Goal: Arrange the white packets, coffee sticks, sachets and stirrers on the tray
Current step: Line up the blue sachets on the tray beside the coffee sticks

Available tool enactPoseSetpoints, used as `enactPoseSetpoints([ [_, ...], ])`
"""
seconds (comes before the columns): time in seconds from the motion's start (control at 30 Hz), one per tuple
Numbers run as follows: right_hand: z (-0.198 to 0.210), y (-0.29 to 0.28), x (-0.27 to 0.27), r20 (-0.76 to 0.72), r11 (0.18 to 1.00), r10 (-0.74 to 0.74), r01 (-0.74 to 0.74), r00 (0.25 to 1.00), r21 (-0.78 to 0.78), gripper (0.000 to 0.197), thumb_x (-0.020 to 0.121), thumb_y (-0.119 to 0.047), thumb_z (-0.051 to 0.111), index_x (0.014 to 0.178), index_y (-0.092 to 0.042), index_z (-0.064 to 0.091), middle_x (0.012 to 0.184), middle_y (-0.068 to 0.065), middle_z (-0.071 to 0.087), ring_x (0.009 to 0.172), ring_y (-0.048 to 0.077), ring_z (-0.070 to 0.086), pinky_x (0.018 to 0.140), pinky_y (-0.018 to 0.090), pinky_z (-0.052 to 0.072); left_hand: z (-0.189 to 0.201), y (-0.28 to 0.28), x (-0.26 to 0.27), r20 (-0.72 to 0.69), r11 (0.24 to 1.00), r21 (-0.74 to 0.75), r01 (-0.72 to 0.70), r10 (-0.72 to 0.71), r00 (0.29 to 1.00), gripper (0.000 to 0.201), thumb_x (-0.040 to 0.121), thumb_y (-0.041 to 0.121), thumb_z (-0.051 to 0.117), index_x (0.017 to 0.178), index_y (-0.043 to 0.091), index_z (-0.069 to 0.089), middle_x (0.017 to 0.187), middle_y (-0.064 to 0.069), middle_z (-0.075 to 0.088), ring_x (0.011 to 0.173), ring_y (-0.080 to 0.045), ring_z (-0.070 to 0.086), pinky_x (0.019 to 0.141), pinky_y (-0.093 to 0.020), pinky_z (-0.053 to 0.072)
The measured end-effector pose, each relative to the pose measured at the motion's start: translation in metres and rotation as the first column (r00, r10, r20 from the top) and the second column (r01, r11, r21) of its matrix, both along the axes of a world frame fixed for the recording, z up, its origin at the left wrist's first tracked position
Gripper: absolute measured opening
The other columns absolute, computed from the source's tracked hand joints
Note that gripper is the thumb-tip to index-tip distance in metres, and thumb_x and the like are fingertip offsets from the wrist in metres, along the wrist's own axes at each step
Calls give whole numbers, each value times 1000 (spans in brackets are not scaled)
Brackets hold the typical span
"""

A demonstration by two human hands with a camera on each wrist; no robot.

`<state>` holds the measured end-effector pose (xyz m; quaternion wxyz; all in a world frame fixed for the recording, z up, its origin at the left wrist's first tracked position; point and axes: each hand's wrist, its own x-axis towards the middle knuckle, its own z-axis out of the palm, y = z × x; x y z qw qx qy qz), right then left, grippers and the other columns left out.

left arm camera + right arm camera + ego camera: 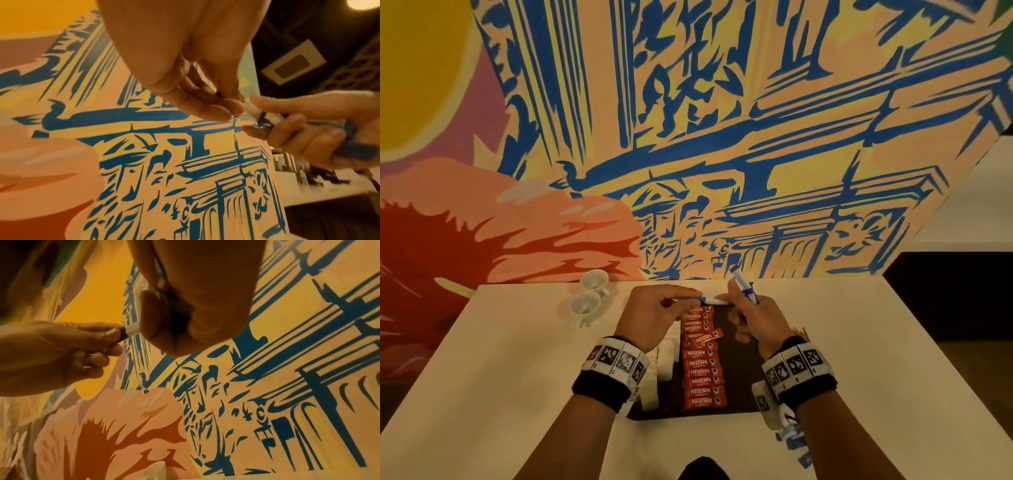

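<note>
A dark tray [738, 377] lies on the white table. It holds a column of red coffee sticks [702, 373], one lying askew on top, and white packets [664, 356] along its left side. Above the tray's far end, my left hand [688, 298] pinches the left end of one blue-and-white sachet [709, 300], held level. My right hand [734, 303] touches that sachet's right end with thumb and forefinger while gripping a bundle of blue-and-white sachets [743, 286] in its fist. The wrist views show the same pinched sachet [252, 108] [131, 330] between both hands.
Two white cups [589, 294] stand at the table's far left, near the mural wall. Several loose blue sachets [796, 442] lie on the table by my right forearm. The table's right edge drops to a dark floor.
</note>
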<state>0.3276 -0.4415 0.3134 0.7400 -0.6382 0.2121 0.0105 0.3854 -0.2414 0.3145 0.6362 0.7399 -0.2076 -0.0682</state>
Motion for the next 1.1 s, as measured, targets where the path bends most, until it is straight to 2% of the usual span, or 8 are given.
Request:
enactPoseSetpoints([
  [0.1, 1, -1, -4, 21, 999, 41, -42, 999, 18, 39, 90, -27, 75, 106, 8, 71, 67, 17, 54, 39, 11, 32, 41, 24, 31, -5, 3, 0, 126, 997, 65, 29, -37, 991, 24, 81, 10, 80, 97, 28, 81, 95, 11, 73, 85, -14, 68, 76, -34, 58],
  [0.27, 9, -3, -10, 97, 998, 10, -4, 995, -56, 24, 86, -11, 79, 103, 5, 74, 87, 32, 66, 40, 9, 41, 40, 22, 35, -4, 7, -5, -26, 995, -6, 96, -96, 995, 32, 79, 13, 82, 108, 24, 78, 105, 4, 75, 96, -17, 69, 85, -34, 58],
  [0.33, 9, -7, -13, 108, 991, -4, 18, 994, -130, 19, 86, -9, 79, 101, 3, 75, 93, 29, 72, 41, 9, 41, 40, 23, 33, -5, 6, -5, -90, 992, -60, 112, -117, 989, 34, 78, 18, 82, 112, 20, 76, 103, -3, 77, 96, -22, 71, 85, -35, 58],
  [0.53, -4, -28, -20, 107, 981, 22, -1, 994, -192, 17, 85, -13, 81, 99, -3, 77, 94, 19, 76, 46, 11, 40, 40, 22, 31, -8, -8, -7, -176, 994, -72, 82, -94, 980, 15, 85, 1, 74, 99, 8, 77, 86, -13, 76, 79, -23, 72, 70, -27, 59],
  [0.6, -10, -36, -20, 102, 964, 39, -10, 994, -264, 11, 85, -19, 82, 94, -12, 80, 89, 22, 75, 44, 11, 39, 40, 22, 30, -13, -16, -8, -169, 997, 6, 80, -78, 983, 18, 86, 3, 74, 99, 15, 77, 89, -11, 76, 84, -22, 71, 70, -25, 59],
  [0.73, -24, -55, -18, 33, 917, 72, -53, 997, -396, 9, 86, -25, 82, 91, -19, 81, 88, 17, 76, 42, 5, 41, 41, 16, 32, -23, -34, -9, 64, 949, 304, 79, -103, 993, 32, 84, 17, 80, 110, 34, 74, 102, 11, 70, 90, -6, 65, 81, -23, 55],
  [0.9, -34, -75, -20, -24, 937, 85, -88, 996, -339, 9, 87, -16, 80, 95, -12, 80, 85, 16, 74, 42, 3, 47, 41, 14, 35, -29, -68, -11, 306, 798, 602, 23, -257, 917, 29, 86, 33, 76, 115, 32, 73, 108, 13, 67, 98, 1, 52, 93, -25, 45],
  [1.1, -53, -111, -18, -111, 944, 68, -100, 991, -315, 18, 88, -35, 79, 85, -18, 80, 61, 0, 60, 50, 16, 43, 47, 28, 37, -48, -101, -10, 255, 711, 703, 19, -277, 926, 18, 89, 36, 71, 107, 36, 73, 100, 13, 68, 92, -6, 59, 85, -33, 52],
])
